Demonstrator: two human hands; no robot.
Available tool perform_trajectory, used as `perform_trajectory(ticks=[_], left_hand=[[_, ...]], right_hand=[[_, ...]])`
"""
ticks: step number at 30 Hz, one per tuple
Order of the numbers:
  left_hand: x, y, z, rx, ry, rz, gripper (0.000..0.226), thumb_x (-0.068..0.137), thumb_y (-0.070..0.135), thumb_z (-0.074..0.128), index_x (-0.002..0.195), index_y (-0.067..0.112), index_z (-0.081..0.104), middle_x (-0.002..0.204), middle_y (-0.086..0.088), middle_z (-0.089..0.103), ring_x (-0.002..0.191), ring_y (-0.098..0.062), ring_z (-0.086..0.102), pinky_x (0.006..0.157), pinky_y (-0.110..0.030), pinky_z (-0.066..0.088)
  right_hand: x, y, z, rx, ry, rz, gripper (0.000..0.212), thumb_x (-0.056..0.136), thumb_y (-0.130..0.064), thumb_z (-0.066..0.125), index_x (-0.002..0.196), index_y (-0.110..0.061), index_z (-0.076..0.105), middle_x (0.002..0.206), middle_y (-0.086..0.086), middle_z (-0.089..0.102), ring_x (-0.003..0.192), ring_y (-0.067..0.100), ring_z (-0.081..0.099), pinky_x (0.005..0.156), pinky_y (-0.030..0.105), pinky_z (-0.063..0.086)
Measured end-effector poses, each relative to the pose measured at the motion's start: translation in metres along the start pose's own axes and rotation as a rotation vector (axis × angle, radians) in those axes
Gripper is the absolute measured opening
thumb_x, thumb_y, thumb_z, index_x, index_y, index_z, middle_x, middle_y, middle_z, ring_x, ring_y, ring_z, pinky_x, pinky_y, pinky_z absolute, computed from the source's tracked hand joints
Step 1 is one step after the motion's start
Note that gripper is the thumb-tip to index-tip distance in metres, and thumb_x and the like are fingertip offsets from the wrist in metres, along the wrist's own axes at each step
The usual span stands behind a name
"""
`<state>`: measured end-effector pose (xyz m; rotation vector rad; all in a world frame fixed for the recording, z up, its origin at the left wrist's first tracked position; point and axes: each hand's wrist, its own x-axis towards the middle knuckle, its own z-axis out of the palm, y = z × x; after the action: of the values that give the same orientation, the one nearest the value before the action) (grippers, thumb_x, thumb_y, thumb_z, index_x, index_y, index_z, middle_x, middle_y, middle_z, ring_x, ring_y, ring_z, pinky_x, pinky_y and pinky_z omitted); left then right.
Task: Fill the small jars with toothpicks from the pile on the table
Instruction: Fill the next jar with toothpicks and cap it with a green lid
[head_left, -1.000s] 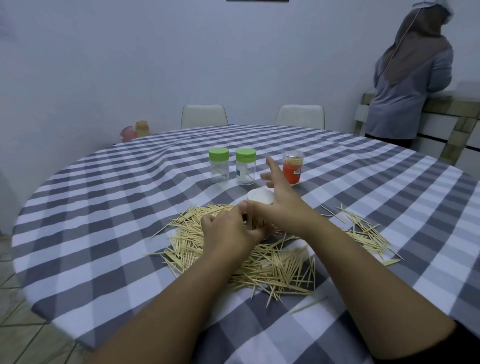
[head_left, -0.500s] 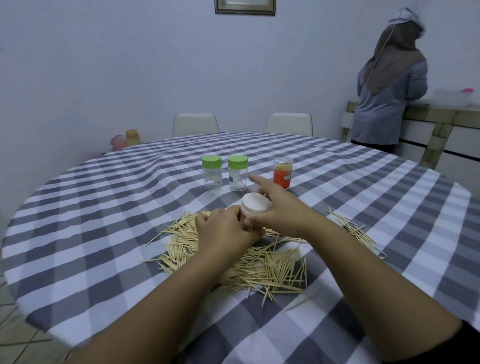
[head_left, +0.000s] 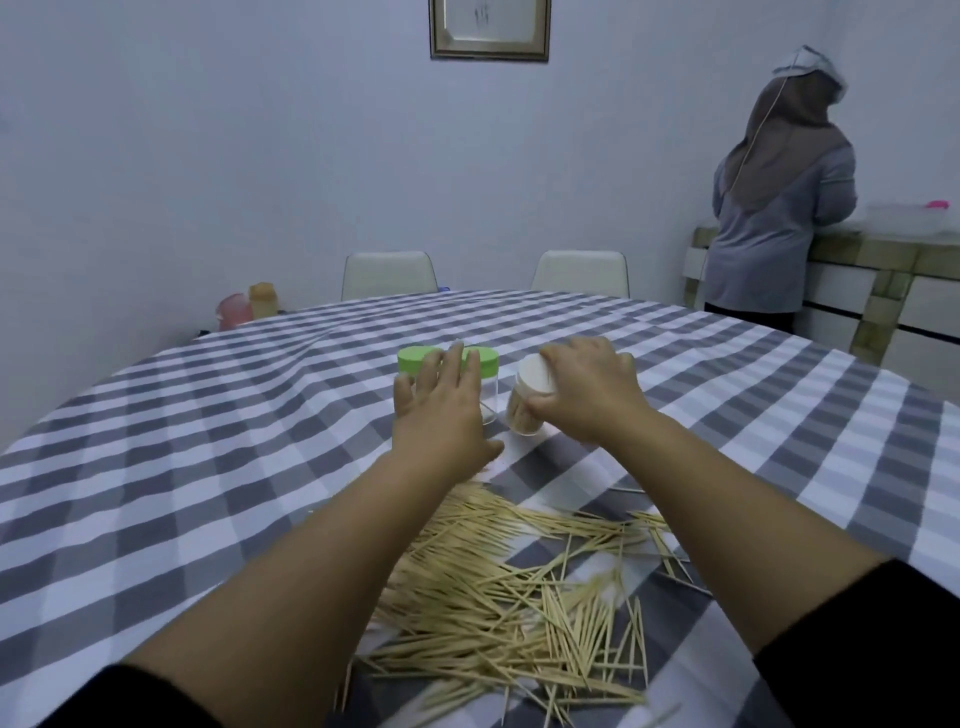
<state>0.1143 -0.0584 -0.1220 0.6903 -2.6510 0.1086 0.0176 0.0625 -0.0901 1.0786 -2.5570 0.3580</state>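
Head view: right hand (head_left: 587, 392) fingers grip tilted white-lidded jar (head_left: 531, 397); left hand (head_left: 441, 410) fingers spread before green-lidded jars (head_left: 480, 364).

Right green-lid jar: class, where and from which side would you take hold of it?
Probably the clear wall below the green lid, from the left-front: the left hand is open there, while the white-lid jar and right hand crowd its right.

Checked table (head_left: 208, 467): toothpick pile (head_left: 519, 597), 2 green-lid jars (head_left: 480, 384).
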Motion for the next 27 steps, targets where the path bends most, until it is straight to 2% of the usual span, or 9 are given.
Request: perform_trajectory(ticks=[6,8,11,16,18,20,24,27], left_hand=[[0.028,-0.008,0.011,0.103,0.035,0.033,0.090,0.087,0.068,0.041,0.152,0.021,0.000,0.160,-0.002,-0.008,0.145,-0.025,-0.016,0.114,-0.048,-0.008],[0.032,-0.010,0.014,0.116,0.076,0.053,0.080,0.088,0.063,0.044,0.150,0.022,0.012,0.160,-0.003,0.001,0.146,-0.024,-0.013,0.114,-0.048,-0.009],[0.035,-0.011,0.014,0.060,0.184,0.063,0.060,0.090,0.053,0.049,0.139,0.022,0.033,0.154,-0.002,0.024,0.146,-0.022,-0.003,0.113,-0.043,-0.007],[0.041,-0.009,0.010,-0.038,0.227,0.033,0.041,0.091,0.045,0.055,0.124,0.023,0.045,0.139,-0.002,0.047,0.144,-0.019,0.010,0.110,-0.037,-0.003],[0.040,-0.009,0.011,-0.067,0.243,0.024,0.044,0.089,0.044,0.058,0.126,0.025,0.044,0.136,0.000,0.050,0.144,-0.018,0.012,0.107,-0.036,-0.003],[0.035,-0.008,0.010,-0.108,0.261,0.016,0.056,0.088,0.044,0.058,0.136,0.026,0.036,0.137,0.004,0.050,0.143,-0.016,0.011,0.107,-0.036,-0.002],[0.014,-0.004,0.002,-0.241,0.273,-0.012,0.081,0.082,0.042,0.061,0.148,0.023,0.017,0.138,0.004,0.048,0.141,-0.014,0.015,0.108,-0.035,0.002],[-0.009,0.000,-0.008,-0.369,0.274,0.027,0.089,0.078,0.041,0.066,0.149,0.023,0.016,0.134,0.003,0.047,0.132,-0.013,0.033,0.110,-0.034,0.006]], right_hand=[[0.029,-0.001,0.015,-0.108,0.004,0.003,0.059,0.086,-0.056,0.052,0.131,-0.019,0.049,0.133,0.007,0.046,0.125,0.027,0.034,0.096,0.042,0.031],[0.036,-0.001,0.019,-0.167,0.021,-0.008,0.053,0.088,-0.054,0.049,0.128,-0.020,0.052,0.132,0.007,0.046,0.125,0.027,0.033,0.095,0.042,0.030],[0.043,0.000,0.026,-0.207,0.050,-0.033,0.041,0.091,-0.044,0.052,0.126,-0.023,0.054,0.132,0.004,0.048,0.125,0.026,0.033,0.094,0.042,0.029],[0.040,-0.003,0.031,-0.158,0.052,-0.017,0.051,0.091,-0.038,0.055,0.138,-0.025,0.041,0.142,0.003,0.042,0.131,0.026,0.030,0.098,0.043,0.028],[0.032,-0.006,0.028,-0.050,0.130,-0.005,0.052,0.093,-0.037,0.049,0.142,-0.025,0.036,0.145,0.001,0.038,0.134,0.024,0.027,0.101,0.042,0.027],[0.021,-0.013,0.022,0.100,0.177,-0.012,0.052,0.093,-0.033,0.047,0.143,-0.026,0.036,0.145,-0.001,0.039,0.133,0.021,0.027,0.102,0.041,0.026],[0.000,-0.028,0.011,0.301,0.019,-0.059,0.066,0.087,-0.040,0.053,0.146,-0.028,0.028,0.148,-0.002,0.035,0.137,0.020,0.026,0.106,0.044,0.021],[-0.016,-0.036,0.004,0.335,-0.031,-0.042,0.070,0.088,-0.050,0.052,0.148,-0.024,0.025,0.149,0.000,0.036,0.136,0.020,0.031,0.107,0.042,0.025]])
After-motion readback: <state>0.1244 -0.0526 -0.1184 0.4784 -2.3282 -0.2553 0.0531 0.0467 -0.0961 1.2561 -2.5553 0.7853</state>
